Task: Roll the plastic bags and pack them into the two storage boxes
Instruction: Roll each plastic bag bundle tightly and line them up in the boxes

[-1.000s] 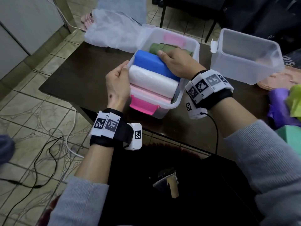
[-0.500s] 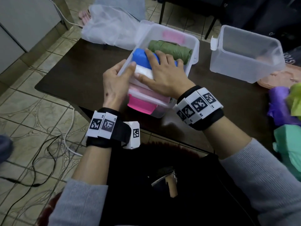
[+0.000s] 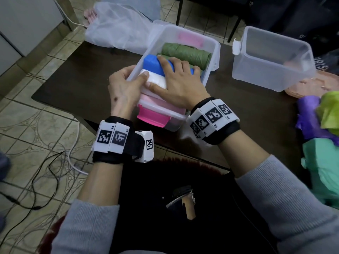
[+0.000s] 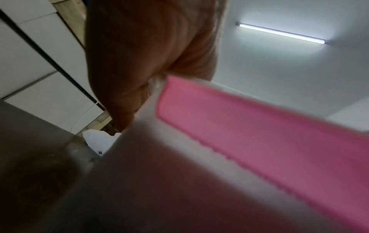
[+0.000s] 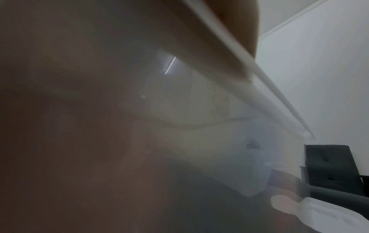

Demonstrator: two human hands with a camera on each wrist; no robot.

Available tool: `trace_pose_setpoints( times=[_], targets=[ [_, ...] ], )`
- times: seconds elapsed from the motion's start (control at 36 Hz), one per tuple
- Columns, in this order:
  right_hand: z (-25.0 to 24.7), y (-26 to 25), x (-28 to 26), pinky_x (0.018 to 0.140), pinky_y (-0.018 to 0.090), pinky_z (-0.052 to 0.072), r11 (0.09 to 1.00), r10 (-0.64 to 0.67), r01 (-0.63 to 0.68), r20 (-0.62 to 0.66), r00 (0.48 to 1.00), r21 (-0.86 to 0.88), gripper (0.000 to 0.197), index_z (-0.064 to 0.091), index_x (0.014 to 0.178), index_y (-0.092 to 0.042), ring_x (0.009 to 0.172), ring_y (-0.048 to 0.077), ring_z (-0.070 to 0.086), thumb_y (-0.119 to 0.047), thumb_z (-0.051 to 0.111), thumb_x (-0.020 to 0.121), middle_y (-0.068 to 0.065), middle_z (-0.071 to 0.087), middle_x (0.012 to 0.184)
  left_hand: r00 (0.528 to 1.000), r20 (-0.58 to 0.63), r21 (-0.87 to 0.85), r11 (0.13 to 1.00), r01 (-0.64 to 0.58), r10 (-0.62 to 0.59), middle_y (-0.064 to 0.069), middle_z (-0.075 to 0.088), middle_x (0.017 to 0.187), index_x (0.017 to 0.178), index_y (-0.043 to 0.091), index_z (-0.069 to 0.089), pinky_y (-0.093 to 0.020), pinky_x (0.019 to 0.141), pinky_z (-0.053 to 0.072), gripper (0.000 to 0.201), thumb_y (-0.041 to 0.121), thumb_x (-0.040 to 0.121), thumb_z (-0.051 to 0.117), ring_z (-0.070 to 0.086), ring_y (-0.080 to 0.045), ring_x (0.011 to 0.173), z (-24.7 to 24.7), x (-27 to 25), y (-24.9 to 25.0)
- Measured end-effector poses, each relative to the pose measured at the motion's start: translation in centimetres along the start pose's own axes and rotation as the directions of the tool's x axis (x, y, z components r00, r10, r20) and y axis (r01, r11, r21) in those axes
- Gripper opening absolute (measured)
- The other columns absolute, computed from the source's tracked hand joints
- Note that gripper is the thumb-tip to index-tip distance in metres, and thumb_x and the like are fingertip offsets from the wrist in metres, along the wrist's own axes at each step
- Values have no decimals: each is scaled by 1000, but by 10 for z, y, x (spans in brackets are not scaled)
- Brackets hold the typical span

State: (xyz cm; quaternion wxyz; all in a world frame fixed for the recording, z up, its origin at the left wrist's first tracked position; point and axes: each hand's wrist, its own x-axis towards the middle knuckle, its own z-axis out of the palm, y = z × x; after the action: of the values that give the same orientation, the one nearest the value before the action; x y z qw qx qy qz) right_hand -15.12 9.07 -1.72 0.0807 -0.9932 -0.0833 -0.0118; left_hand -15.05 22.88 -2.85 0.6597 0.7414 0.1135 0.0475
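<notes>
A clear storage box [image 3: 214, 57] with a pink latch [image 3: 152, 118] stands on the dark table. Inside lie green rolls [image 3: 185, 53] at the far end, then a blue roll [image 3: 152, 64], a white roll [image 3: 156, 81] and a pink roll [image 3: 157, 102]. My right hand [image 3: 174, 74] lies flat across the blue and white rolls, fingers straight, pressing down. My left hand [image 3: 132, 75] holds the box's left wall, thumb over the rim on the white roll. The left wrist view shows the palm [image 4: 149, 55] beside the pink latch [image 4: 259, 134]. The right wrist view is blurred.
A second clear box [image 3: 256, 77] stands empty at the right on a pink lid [image 3: 311, 87]. Loose purple [image 3: 308, 120], yellow-green [image 3: 330, 109] and teal [image 3: 322, 167] bags pile at the right edge. A crumpled white bag [image 3: 119, 30] lies at the back left of the table [image 3: 82, 79].
My right hand drew back from the far end of the blue roll and now lies flat over the blue and white rolls. My left thumb came over the rim onto the white roll.
</notes>
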Motion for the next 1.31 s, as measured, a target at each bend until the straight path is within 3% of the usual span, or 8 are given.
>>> trace_pose_setpoints(
  times=[0.19, 0.33, 0.47, 0.67, 0.83, 1.03, 1.19, 1.31],
  targets=[
    [-3, 3, -2, 116, 45, 8, 950, 35, 20, -169, 985, 310, 62, 23, 148, -24, 144, 23, 13, -49, 35, 94, 7, 21, 154, 925, -56, 394, 860, -324, 375, -3, 58, 129, 129, 11, 54, -17, 99, 35, 44, 29, 89, 58, 52, -15, 120, 1, -18, 7],
    [-11, 22, -24, 103, 25, 28, 768, 232, 138, -472, 850, 626, 46, 50, 129, -5, 119, 14, 41, -31, 47, 92, 6, 52, 129, 728, 22, 378, 668, -641, 686, -8, 65, 114, 114, 3, 62, -11, 93, 34, 29, 10, 89, 50, 58, -21, 108, 26, -49, 21],
    [-13, 97, -73, 98, 25, 27, 824, 446, -121, -501, 742, 553, 43, 56, 122, -7, 117, 20, 46, -27, 51, 84, 7, 56, 123, 522, 197, 162, 498, -852, 830, -9, 69, 103, 106, 1, 67, -16, 92, 41, 28, -5, 84, 50, 59, -17, 98, 68, -101, 15],
    [-48, 217, -146, 100, 33, 26, 634, 765, -659, -455, 456, 405, 46, 51, 126, -10, 128, 32, 36, -25, 50, 83, 13, 46, 134, 637, 637, 221, 688, -691, 435, -15, 40, 145, 139, 5, 41, -32, 113, 28, 50, 23, 93, 47, 37, -25, 135, 139, -143, -46],
    [-71, 273, -171, 106, 43, 28, 388, 898, -864, -342, 275, 322, 70, 34, 137, -11, 134, 33, 28, -40, 61, 79, 15, 31, 144, 651, 720, 467, 526, -710, 240, -8, 11, 158, 148, 12, 23, -36, 118, 5, 54, 31, 99, 39, 9, -22, 146, 168, -147, -79],
    [-69, 312, -171, 107, 43, 34, 274, 960, -918, -34, 277, 287, 98, 17, 145, 0, 133, 36, 36, -51, 68, 78, 21, 34, 146, 681, 697, 529, 481, -699, 223, -5, 20, 157, 146, 14, 31, -35, 119, 2, 51, 35, 99, 34, 7, -20, 147, 170, -143, -90],
    [-55, 318, -162, 96, 39, 41, 351, 934, -931, 35, 356, 105, 66, 39, 137, 3, 123, 37, 48, -33, 63, 87, 23, 47, 136, 686, 686, 529, 481, -699, 243, -4, 24, 156, 144, 14, 34, -35, 119, 2, 51, 35, 98, 36, 10, -20, 146, 169, -143, -91],
    [-54, 311, -161, 101, 45, 38, 330, 944, -938, -21, 330, 109, 64, 38, 136, 3, 127, 39, 42, -33, 60, 88, 24, 42, 139, 690, 681, 532, 483, -696, 245, -5, 24, 155, 144, 14, 35, -34, 118, 2, 51, 34, 98, 36, 11, -20, 146, 170, -144, -91]
  ],
)
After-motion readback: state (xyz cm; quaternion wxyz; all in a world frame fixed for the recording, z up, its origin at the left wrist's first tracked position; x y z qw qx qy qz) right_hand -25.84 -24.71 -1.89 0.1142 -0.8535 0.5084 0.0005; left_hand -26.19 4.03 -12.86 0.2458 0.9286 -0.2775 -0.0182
